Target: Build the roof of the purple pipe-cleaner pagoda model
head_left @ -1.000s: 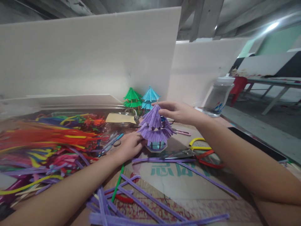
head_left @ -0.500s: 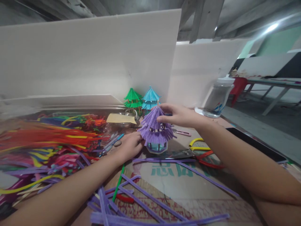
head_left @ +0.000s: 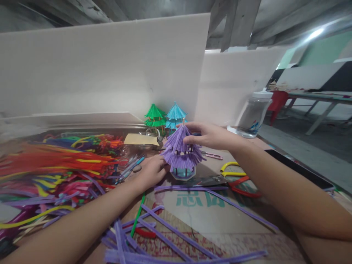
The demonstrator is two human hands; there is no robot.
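A small purple pavilion model (head_left: 181, 152) with two tiers of fuzzy pipe-cleaner roof stands upright on the board, on a clear base with dark posts. My right hand (head_left: 210, 135) grips its upper roof from the right, thumb in front and fingers behind the peak. Low on the left side, my left hand (head_left: 151, 169) holds the model near its base, with fingertips partly hidden by the lower roof. Scissors (head_left: 220, 179) with yellow and red handles lie just right of the base. Purple pipe cleaners (head_left: 178, 234) are strewn in front.
Behind stand a green pavilion model (head_left: 154, 116) and a blue one (head_left: 175, 114). Piled pipe cleaners (head_left: 63, 161) in many colours cover the left. A water jug (head_left: 251, 115), a craft knife (head_left: 211, 155) and a black phone-like slab (head_left: 298, 168) lie to the right.
The view has shifted very slightly. Both hands and the purple pavilion model keep nearly the same places.
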